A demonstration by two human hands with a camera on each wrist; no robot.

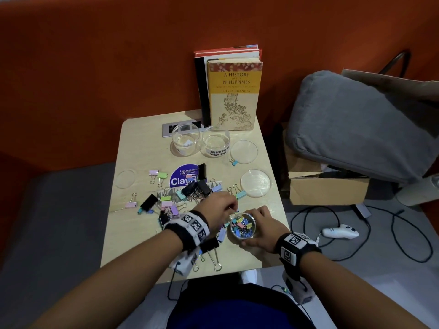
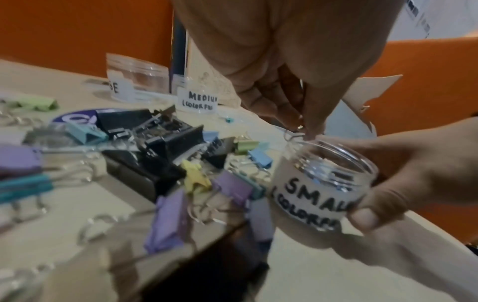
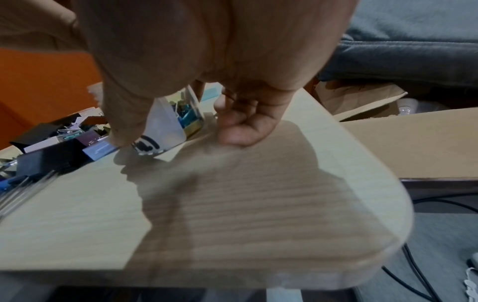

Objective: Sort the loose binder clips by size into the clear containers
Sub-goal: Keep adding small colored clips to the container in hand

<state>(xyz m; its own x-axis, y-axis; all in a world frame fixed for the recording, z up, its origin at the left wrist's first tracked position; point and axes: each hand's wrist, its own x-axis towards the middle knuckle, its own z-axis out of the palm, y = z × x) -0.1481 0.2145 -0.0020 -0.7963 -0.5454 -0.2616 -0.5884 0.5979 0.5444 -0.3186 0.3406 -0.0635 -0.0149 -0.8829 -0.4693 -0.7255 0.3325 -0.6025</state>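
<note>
My right hand (image 1: 259, 227) grips a clear jar (image 1: 242, 225) labelled "SMALL" (image 2: 318, 190), partly filled with small coloured clips. My left hand (image 1: 219, 206) hovers over the jar's rim (image 2: 333, 149) and pinches the wire handle of a small clip (image 2: 293, 133) at its mouth. Loose binder clips (image 1: 180, 195), black and pastel, large and small, lie scattered to the left on the table (image 1: 142, 150). Two clear jars stand at the back: one with a partly hidden label (image 1: 185, 138) and one marked "Medium" (image 1: 215, 141). Both look empty.
Three clear lids (image 1: 255, 182) (image 1: 243, 151) (image 1: 126, 178) lie flat on the table. Books (image 1: 231, 91) stand at the back edge. A cardboard box (image 1: 325, 186) and a grey cushion (image 1: 356, 122) sit off the table's right side, with cables on the floor.
</note>
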